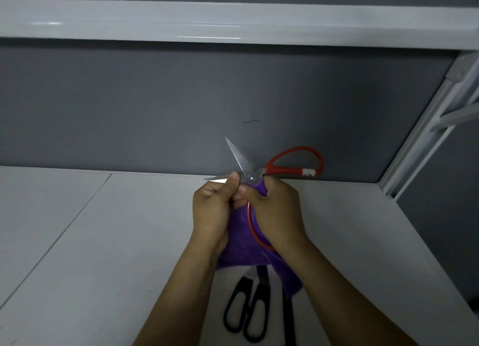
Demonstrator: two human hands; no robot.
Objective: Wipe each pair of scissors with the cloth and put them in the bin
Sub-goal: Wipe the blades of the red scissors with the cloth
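Above table (103, 242) | left hand (212, 208): cloth (241, 239) | right hand (277, 210): red scissors (293, 170) (label (309, 172) blurred)

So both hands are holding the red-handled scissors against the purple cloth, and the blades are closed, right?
Not quite. The head view shows the blades of the red-handled scissors spread apart, not closed. The left hand and right hand do hold them against the purple cloth.

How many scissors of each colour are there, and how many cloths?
Red-handled scissors: 1
Black-handled scissors: 1
Purple cloth: 1
Total: 3; a dark strip beside the black pair is too hidden to name.
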